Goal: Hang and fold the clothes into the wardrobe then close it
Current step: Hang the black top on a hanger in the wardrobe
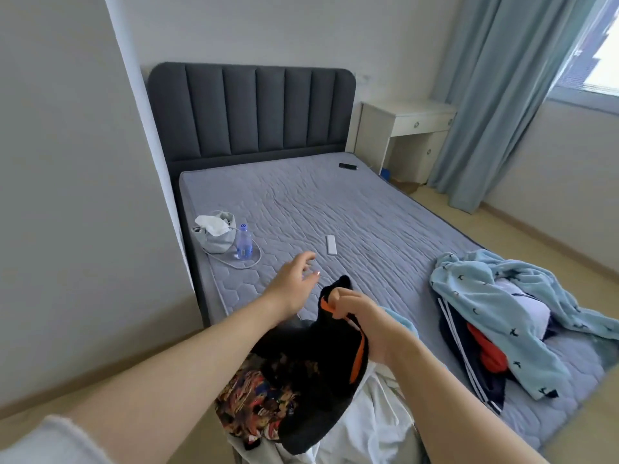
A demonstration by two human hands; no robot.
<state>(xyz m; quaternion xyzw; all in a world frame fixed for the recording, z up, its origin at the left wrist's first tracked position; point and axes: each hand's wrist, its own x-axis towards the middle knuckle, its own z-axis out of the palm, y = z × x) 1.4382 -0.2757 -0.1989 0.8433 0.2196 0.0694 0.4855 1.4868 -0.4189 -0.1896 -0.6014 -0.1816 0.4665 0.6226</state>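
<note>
- Fingers (336, 296) of the right hand (361, 316) curl tight around a black garment (321, 363) with orange trim (360, 353), holding it just above the near edge of the mattress (335, 195).
- Beside it the left hand (294, 283) hovers over the mattress, its fingers loosely spread and holding nothing, apart from the cloth.
- From the grip, the black garment drapes down over a patterned garment (254, 396) and a white cloth (368, 423), both heaped at the near edge.
- At the near right corner lies a second heap: a blue fleece (502, 296) over a navy striped piece (459, 336) and a red piece (489, 349).
- By the left edge, a grey bag (214, 236) with tissue in its mouth stands touching a bottle (244, 242); a white cable (241, 264) loops past them.
- Mid-mattress lies a white remote (331, 245), just beyond the left hand.
- Near the far right corner, below the headboard (251, 112), lies a black remote (348, 166).
- Beyond the right edge stand a desk (408, 118) and a curtain (495, 95).
</note>
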